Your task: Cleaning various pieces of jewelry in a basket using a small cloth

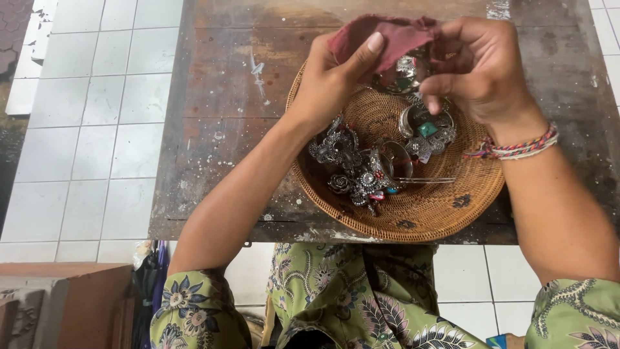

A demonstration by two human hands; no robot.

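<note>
My left hand (332, 81) and my right hand (478, 68) are raised over a round woven basket (445, 207). Together they pinch a dark red cloth (387, 35) wrapped around a silver bracelet with a green stone (403, 74). The left thumb presses the cloth from the left, while the right fingers curl over its right side. In the basket lie several ornate silver bracelets (358, 171), one with a teal square stone (427, 129). A braided multicoloured band (516, 150) circles my right wrist.
The basket rests on a worn dark wooden table (219, 129) with paint specks. White floor tiles (97, 116) stretch to the left. A reddish brick block (64, 297) sits at the lower left. My lap in green floral fabric (349, 297) is below the table.
</note>
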